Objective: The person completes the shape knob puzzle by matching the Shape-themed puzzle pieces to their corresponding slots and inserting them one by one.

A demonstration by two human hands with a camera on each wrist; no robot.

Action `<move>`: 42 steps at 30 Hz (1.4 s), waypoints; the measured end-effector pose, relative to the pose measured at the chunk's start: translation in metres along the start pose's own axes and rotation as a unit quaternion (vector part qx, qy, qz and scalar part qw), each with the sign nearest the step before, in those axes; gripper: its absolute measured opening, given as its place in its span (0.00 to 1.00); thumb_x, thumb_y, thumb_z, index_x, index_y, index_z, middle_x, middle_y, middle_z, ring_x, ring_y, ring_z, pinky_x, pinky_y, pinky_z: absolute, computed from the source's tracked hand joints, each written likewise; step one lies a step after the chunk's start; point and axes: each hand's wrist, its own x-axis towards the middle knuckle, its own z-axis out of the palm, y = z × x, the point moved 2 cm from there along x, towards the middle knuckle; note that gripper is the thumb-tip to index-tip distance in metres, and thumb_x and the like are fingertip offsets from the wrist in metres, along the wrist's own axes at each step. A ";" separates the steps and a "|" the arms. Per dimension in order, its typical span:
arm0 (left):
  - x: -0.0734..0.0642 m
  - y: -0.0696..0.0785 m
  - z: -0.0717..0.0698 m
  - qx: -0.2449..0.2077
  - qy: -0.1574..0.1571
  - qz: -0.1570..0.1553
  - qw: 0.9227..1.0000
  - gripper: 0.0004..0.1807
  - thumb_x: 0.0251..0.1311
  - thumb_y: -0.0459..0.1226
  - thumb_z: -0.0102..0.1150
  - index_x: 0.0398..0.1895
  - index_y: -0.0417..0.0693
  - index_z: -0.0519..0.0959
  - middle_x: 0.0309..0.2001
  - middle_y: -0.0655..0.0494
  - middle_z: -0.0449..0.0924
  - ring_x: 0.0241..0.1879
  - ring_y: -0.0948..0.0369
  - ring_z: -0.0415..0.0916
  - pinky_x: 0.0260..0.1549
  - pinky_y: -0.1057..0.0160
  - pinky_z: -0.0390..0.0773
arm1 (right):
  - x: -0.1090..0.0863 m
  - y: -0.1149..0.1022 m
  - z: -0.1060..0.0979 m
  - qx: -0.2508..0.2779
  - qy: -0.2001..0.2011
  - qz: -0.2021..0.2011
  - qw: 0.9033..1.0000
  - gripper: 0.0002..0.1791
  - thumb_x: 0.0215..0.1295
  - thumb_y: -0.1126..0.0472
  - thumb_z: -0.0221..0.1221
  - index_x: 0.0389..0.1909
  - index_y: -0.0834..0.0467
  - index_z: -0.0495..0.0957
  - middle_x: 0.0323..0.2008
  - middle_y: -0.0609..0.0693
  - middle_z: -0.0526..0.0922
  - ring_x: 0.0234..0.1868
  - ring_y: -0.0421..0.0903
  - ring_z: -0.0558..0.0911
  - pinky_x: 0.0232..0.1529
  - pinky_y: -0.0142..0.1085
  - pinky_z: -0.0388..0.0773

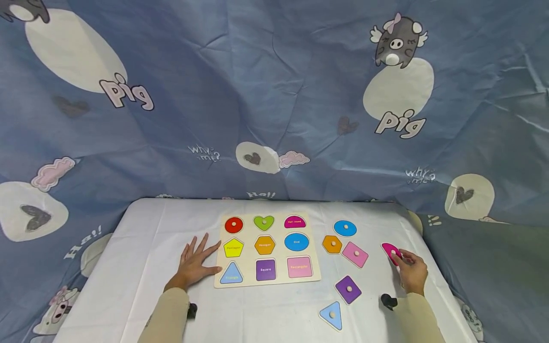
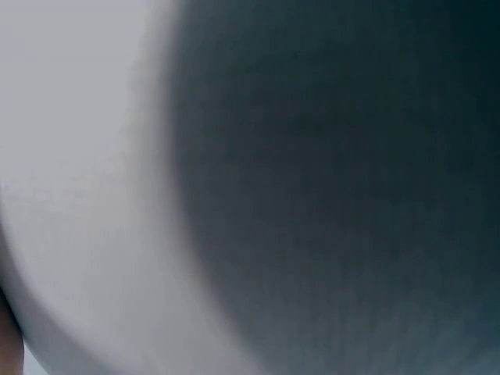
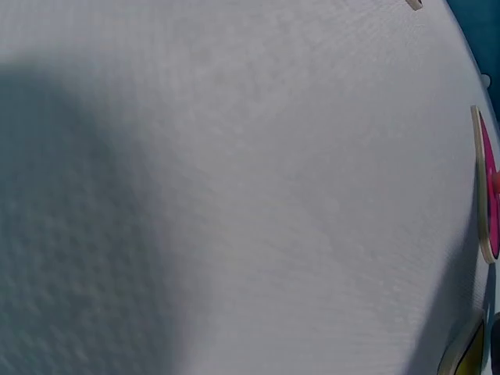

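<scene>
The left hand [image 1: 194,267] lies with fingers spread, thumb and fingertips at the left edge of a wooden shape puzzle board [image 1: 249,279]. Over at the right, the right hand [image 1: 414,274] pinches a magenta half-round puzzle piece [image 1: 388,247] by its small knob. In the right wrist view the half-round piece [image 3: 483,187] stands tilted at the right edge, above its shadow. Below it shows part of a yellow piece [image 3: 469,355], mostly hidden by the hand in the head view. A knobbed red circle [image 1: 233,228] and green heart [image 1: 259,223] sit in the board.
Between board and right hand lie a blue oval [image 1: 341,232], an orange hexagon [image 1: 329,242], a pink rectangle [image 1: 351,247], a purple square [image 1: 343,286] and a light-blue triangle [image 1: 336,312]. Everything rests on a white-covered table [image 1: 171,214]; a patterned blue cloth [image 1: 266,109] hangs behind.
</scene>
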 end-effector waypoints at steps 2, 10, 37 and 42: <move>-0.001 0.000 0.000 -0.003 -0.001 -0.001 1.000 0.45 0.47 0.55 0.67 0.70 0.53 0.65 0.76 0.41 0.40 0.74 0.40 0.27 0.68 0.40 0.27 | 0.001 0.000 0.002 -0.003 -0.014 0.010 1.000 0.20 0.61 0.62 0.63 0.51 0.69 0.78 0.47 0.66 0.75 0.46 0.56 0.71 0.43 0.42 0.68; -0.001 0.002 -0.002 -0.004 0.003 0.005 1.000 0.44 0.47 0.54 0.67 0.70 0.52 0.66 0.76 0.40 0.40 0.74 0.39 0.28 0.68 0.40 0.26 | 0.004 -0.001 0.007 -0.055 -0.024 0.015 0.998 0.19 0.61 0.59 0.63 0.47 0.70 0.79 0.43 0.69 0.80 0.44 0.60 0.75 0.46 0.49 0.66; 0.003 -0.001 0.001 0.010 -0.001 -0.006 1.000 0.45 0.47 0.53 0.68 0.71 0.55 0.65 0.77 0.42 0.38 0.74 0.40 0.27 0.68 0.40 0.26 | 0.003 -0.007 0.016 -0.054 -0.036 -0.009 0.998 0.17 0.66 0.59 0.58 0.46 0.70 0.78 0.43 0.70 0.79 0.47 0.64 0.73 0.55 0.58 0.55; 0.001 -0.001 0.000 0.010 -0.004 -0.009 1.000 0.45 0.48 0.54 0.68 0.71 0.54 0.64 0.77 0.42 0.38 0.74 0.40 0.26 0.68 0.41 0.25 | -0.003 -0.015 0.022 -0.041 -0.044 -0.020 0.998 0.17 0.67 0.60 0.59 0.47 0.71 0.78 0.45 0.70 0.76 0.47 0.63 0.72 0.55 0.57 0.57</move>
